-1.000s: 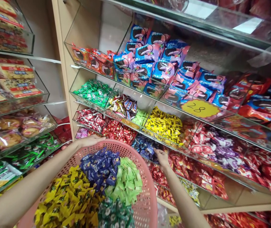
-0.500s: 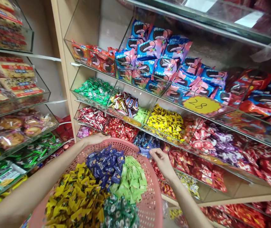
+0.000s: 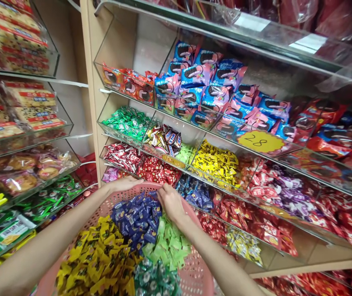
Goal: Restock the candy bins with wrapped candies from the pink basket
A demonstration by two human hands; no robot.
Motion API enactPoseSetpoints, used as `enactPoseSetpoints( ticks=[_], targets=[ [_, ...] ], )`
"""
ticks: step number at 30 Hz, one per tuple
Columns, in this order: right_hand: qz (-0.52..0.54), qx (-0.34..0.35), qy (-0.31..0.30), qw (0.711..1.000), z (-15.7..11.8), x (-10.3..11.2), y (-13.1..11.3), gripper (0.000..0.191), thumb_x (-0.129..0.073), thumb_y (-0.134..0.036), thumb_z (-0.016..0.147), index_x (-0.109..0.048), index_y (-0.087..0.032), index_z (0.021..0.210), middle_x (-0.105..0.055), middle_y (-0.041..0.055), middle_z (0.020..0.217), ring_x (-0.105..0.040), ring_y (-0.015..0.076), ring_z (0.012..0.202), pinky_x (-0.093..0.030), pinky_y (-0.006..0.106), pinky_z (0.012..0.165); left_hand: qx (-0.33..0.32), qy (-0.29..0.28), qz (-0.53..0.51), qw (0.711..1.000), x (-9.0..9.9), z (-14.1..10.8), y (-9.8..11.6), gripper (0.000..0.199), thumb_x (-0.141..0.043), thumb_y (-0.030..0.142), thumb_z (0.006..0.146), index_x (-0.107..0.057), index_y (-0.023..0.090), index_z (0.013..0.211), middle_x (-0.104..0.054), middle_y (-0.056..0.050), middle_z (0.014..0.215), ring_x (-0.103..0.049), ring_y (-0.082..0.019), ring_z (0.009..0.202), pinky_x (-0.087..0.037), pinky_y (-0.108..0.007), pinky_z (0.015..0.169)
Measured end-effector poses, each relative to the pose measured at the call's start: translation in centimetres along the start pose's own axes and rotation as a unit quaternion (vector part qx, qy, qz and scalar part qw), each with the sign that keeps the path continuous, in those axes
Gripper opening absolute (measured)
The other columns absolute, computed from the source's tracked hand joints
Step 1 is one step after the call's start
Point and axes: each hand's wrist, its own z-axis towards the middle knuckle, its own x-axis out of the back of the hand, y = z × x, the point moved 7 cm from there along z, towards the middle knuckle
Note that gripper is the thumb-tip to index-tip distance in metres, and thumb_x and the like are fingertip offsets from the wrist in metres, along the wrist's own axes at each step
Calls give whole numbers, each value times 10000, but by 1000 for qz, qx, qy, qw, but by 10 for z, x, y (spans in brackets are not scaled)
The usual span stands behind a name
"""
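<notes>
A pink perforated plastic basket [image 3: 199, 271] is in front of me, tilted toward me. My left hand [image 3: 125, 183] grips its far rim. My right hand [image 3: 171, 201] is over the rim beside the dark blue wrapped candies [image 3: 135, 218]. Its fingers are curled downward, and whatever they hold is hidden. Also in the basket are a large heap of yellow wrapped candies [image 3: 97, 259], pale green packets [image 3: 166, 242] partly under my right wrist, and dark green wrapped candies [image 3: 157, 279] at the near side. Just beyond the rim lies a shelf bin of dark blue candies [image 3: 194, 193].
Tiered clear-walled shelves ahead hold blue cookie packs [image 3: 194, 76], green candies [image 3: 128, 123], yellow candies [image 3: 215, 162] and red-wrapped candies [image 3: 234, 211]. A yellow price tag [image 3: 259, 139] hangs on a shelf front. Packaged pastries [image 3: 30, 105] fill shelves at left, past a wooden post [image 3: 91, 82].
My right hand has moved left from the bin of blue candies to over the basket, where a blue packet no longer shows in its fingers. My left hand stays on the rim.
</notes>
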Motion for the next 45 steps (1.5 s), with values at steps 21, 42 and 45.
enactPoseSetpoints(
  ticks=[21, 42, 45],
  targets=[
    [8, -241, 31, 970, -68, 17, 181, 270, -363, -280, 835, -601, -175, 905, -544, 64, 857, -532, 149, 781, -389, 238, 719, -43, 13, 66, 997, 0, 23, 0, 620, -310, 688, 688, -655, 172, 718, -612, 3, 693, -502, -175, 680, -370, -241, 675],
    [208, -381, 131, 891, -85, -7, 245, 281, -489, -415, 647, -588, -152, 649, -587, 50, 652, -521, 159, 623, -394, 263, 625, -32, 30, 65, 997, 7, 16, -7, 581, -337, 659, 683, -660, 179, 727, -618, 1, 695, -505, -167, 656, -365, -226, 628],
    [261, -414, 139, 861, -99, -4, 243, 381, -456, -498, 656, -569, -139, 716, -549, 18, 541, -481, 130, 484, -379, 243, 488, -36, 23, 65, 997, 6, 18, -4, 586, -331, 661, 686, -661, 178, 715, -615, 4, 670, -500, -162, 631, -363, -225, 613]
  ],
)
